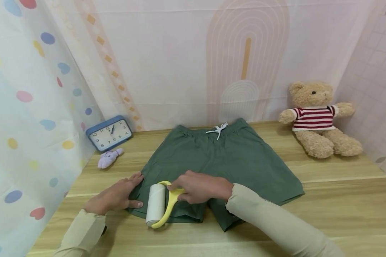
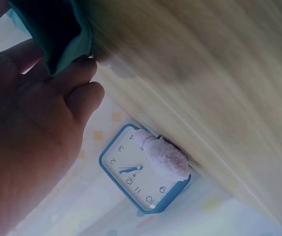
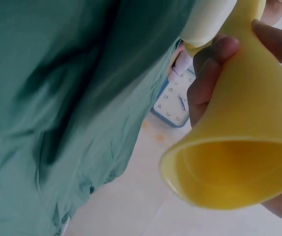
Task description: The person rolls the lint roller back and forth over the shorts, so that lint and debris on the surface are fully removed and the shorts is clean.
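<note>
Green shorts (image 1: 212, 160) with a white drawstring bow (image 1: 218, 130) lie spread on the wooden table, waistband toward the back wall. My right hand (image 1: 196, 187) grips the yellow handle of a lint roller (image 1: 156, 203). Its white roll is over the lower part of the left shorts leg. In the right wrist view, the handle's hollow flared end (image 3: 229, 172) faces the camera, fingers wrapped around it. My left hand (image 1: 117, 194) rests at the outer edge of that same leg, thumb spread from the fingers. Green cloth (image 2: 64, 37) partly hides its fingers in the left wrist view.
A blue-rimmed clock (image 1: 110, 134) leans at the back left, with a small purple plush toy (image 1: 110, 158) in front of it. At the back right a teddy bear (image 1: 316, 119) in a striped shirt sits against the wall. Patterned curtains (image 1: 167, 64) enclose the table (image 1: 334, 214).
</note>
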`<state>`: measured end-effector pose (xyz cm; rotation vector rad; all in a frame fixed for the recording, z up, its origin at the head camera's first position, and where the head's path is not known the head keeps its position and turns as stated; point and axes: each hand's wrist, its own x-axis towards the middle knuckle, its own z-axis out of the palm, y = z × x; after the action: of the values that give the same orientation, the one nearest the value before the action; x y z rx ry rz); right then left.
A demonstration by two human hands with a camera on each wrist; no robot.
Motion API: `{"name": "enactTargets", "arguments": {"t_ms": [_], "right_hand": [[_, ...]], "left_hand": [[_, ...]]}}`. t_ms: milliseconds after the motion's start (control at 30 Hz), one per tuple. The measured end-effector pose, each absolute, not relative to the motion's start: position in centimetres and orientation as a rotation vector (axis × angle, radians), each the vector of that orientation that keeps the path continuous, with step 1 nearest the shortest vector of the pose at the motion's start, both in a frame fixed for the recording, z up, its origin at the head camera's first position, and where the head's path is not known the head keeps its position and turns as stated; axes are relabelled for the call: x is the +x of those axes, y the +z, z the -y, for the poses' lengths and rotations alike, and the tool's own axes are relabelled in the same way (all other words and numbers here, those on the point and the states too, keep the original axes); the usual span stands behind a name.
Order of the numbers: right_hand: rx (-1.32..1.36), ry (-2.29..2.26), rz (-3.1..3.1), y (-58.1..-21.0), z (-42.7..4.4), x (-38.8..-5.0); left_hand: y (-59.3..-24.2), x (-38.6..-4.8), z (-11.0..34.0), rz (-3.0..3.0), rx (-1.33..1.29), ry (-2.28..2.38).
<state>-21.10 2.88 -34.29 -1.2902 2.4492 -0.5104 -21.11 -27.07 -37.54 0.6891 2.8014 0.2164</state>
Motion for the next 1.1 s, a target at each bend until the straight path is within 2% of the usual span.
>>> {"name": "enactTargets", "arguments": {"t_ms": [800, 1100], "right_hand": [[-1.24, -0.618, -2.436, -34.4, -13.6, -20.7], [-1.281, -0.655, -2.455, -34.4, -15.8, -20.6]], "left_hand": [[-37.7, -20.8, 26.8, -2.792, 0.664, 0.244], [-37.5, -21.0, 27.1, -2.816, 0.665, 0.235]]}}
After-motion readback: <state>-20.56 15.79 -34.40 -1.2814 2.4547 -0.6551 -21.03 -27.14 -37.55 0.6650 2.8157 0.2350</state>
